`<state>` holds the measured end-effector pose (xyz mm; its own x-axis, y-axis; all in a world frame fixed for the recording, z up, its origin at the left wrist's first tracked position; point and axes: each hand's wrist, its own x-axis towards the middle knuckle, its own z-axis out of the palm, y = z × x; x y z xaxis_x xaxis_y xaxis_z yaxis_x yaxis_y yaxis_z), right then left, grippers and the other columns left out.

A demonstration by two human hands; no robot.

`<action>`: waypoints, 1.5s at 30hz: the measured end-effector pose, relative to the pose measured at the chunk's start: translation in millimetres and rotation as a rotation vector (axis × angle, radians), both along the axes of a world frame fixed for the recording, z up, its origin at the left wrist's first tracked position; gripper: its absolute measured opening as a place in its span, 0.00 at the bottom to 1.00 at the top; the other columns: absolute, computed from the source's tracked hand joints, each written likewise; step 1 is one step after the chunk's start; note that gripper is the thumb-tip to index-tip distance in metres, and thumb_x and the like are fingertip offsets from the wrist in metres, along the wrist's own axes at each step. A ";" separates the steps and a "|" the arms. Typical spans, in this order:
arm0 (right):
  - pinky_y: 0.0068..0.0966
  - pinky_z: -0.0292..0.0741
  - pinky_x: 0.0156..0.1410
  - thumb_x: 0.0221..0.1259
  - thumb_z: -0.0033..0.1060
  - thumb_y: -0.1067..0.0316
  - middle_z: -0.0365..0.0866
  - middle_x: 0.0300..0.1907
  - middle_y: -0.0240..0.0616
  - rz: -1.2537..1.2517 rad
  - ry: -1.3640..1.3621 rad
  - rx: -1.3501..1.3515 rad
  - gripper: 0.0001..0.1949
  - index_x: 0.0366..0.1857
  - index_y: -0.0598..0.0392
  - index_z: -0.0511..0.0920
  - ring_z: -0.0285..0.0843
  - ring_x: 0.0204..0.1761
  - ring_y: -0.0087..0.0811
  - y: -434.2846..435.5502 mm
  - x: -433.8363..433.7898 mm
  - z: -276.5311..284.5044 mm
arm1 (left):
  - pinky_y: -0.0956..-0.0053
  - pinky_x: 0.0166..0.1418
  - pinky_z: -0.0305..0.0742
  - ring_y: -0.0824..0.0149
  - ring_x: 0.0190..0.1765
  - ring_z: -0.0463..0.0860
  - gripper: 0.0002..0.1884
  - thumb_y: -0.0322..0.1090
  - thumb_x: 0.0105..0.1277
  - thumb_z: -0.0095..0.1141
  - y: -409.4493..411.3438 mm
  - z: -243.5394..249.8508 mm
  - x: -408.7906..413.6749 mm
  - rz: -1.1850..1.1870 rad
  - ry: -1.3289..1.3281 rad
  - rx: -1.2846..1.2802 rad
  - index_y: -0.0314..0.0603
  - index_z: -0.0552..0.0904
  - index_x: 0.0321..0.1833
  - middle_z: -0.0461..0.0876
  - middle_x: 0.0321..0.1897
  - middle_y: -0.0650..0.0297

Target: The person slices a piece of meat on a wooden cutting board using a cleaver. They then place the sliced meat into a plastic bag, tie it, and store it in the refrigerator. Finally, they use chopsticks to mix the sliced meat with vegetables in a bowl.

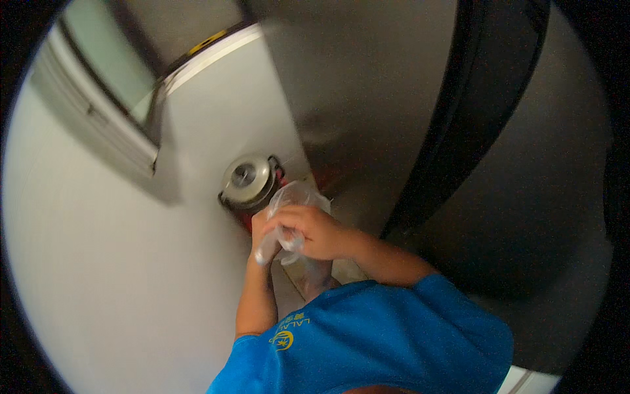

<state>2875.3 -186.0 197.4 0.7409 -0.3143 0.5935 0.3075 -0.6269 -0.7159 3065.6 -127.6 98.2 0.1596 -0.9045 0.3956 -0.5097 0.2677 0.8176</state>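
Observation:
Clear, crumpled plastic film [295,194], which looks like a thin bag, is bunched between my two hands in front of my body. My right hand [317,231] lies over it with the fingers curled round the gathered plastic. Partly covered by the right hand and the film, my left hand [259,226] grips the plastic from the other side. A loose end of film [268,248] hangs below the fingers. Just beyond the left hand stands a round container with a pale lid [246,180], dark side handles and some red on its body.
A white wall or panel [123,251] runs along the left, with a framed opening [110,101] at upper left. A dark, glossy surface [364,88] rises on the right, crossed by a long black curved strip [457,113]. Blur hides finer detail.

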 end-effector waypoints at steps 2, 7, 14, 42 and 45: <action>0.39 0.72 0.62 0.55 0.59 0.76 0.77 0.54 0.50 -0.058 0.205 -0.057 0.25 0.61 0.54 0.73 0.75 0.58 0.48 -23.1 -6.7 10.3 | 0.73 0.32 0.72 0.67 0.26 0.77 0.07 0.35 0.57 0.58 -43.5 15.0 1.9 -0.072 0.112 0.034 0.38 0.80 0.31 0.80 0.24 0.58; 0.43 0.67 0.70 0.61 0.65 0.64 0.72 0.64 0.51 -0.150 0.318 0.004 0.36 0.72 0.55 0.60 0.69 0.66 0.47 -38.6 -54.1 33.7 | 0.68 0.35 0.76 0.60 0.31 0.82 0.08 0.34 0.53 0.60 -123.2 55.2 9.5 -0.530 -0.339 -0.193 0.42 0.83 0.35 0.82 0.28 0.60; 0.36 0.77 0.57 0.52 0.70 0.72 0.84 0.48 0.48 -1.052 -0.212 -0.301 0.23 0.54 0.59 0.76 0.82 0.52 0.43 37.5 -114.1 68.7 | 0.65 0.33 0.79 0.59 0.28 0.83 0.09 0.36 0.46 0.65 -202.7 89.0 -33.6 -1.255 -0.309 -0.577 0.45 0.82 0.31 0.83 0.26 0.61; 0.55 0.53 0.72 0.43 0.59 0.76 0.58 0.69 0.50 -2.791 0.389 -1.092 0.32 0.60 0.36 0.78 0.53 0.71 0.54 29.3 -14.9 47.5 | 0.67 0.36 0.82 0.60 0.30 0.87 0.10 0.31 0.47 0.69 -221.5 49.0 -66.8 -1.923 0.227 -0.283 0.38 0.82 0.31 0.86 0.27 0.59; 0.53 0.51 0.75 0.42 0.53 0.82 0.52 0.71 0.59 -2.775 0.522 -1.126 0.34 0.62 0.51 0.74 0.51 0.72 0.63 74.0 -0.7 38.9 | 0.66 0.38 0.82 0.59 0.32 0.87 0.10 0.32 0.48 0.69 -212.8 33.0 -70.2 -1.943 0.413 0.529 0.40 0.83 0.33 0.86 0.28 0.59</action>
<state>2874.5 -112.0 236.3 -0.1127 -0.0317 0.9931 -0.6957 0.7162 -0.0561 2995.4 -340.4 131.3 -0.9545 0.0467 0.2945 0.2860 -0.1355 0.9486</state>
